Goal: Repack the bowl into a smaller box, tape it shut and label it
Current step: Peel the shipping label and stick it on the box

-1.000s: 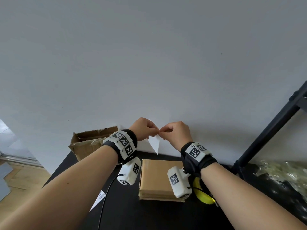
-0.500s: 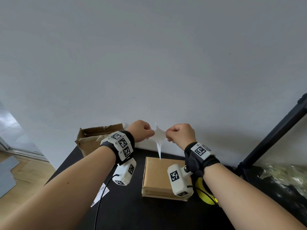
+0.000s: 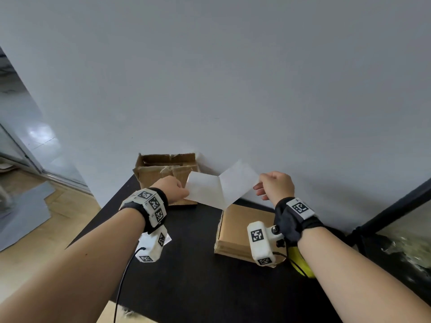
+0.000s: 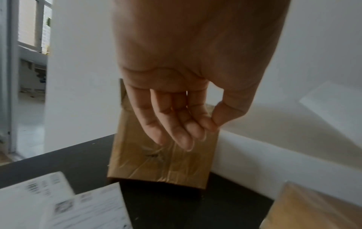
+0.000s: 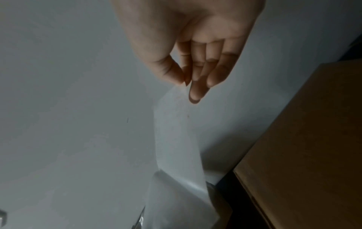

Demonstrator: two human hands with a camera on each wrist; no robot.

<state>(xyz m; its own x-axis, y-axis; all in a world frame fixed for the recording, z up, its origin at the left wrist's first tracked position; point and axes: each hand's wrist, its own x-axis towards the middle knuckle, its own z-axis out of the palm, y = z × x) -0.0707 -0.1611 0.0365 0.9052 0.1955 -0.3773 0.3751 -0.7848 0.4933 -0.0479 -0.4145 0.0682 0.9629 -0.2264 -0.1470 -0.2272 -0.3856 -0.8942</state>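
A white label sheet [image 3: 221, 186] with a crease down its middle is stretched between my two hands, above the black table. My left hand [image 3: 186, 191] pinches its left edge between thumb and forefinger [image 4: 212, 124]. At the right edge, my right hand [image 3: 256, 185] pinches it the same way [image 5: 185, 82], and the sheet [image 5: 176, 131] hangs down from there. The small closed brown box [image 3: 238, 229] lies flat on the table just below the sheet, also seen in the right wrist view [image 5: 303, 139]. No bowl is visible.
A larger open, taped cardboard box [image 3: 168, 169] stands against the wall behind my left hand. Printed paper sheets [image 4: 58, 206] lie on the table at the left. A yellow object [image 3: 300, 262] sits by the small box. A black stand leg [image 3: 384, 217] and crumpled plastic [image 3: 410, 250] fill the right.
My hands have moved apart, the left to the left and the right to the right. The white sheet, folded small between them before, is now spread wide.
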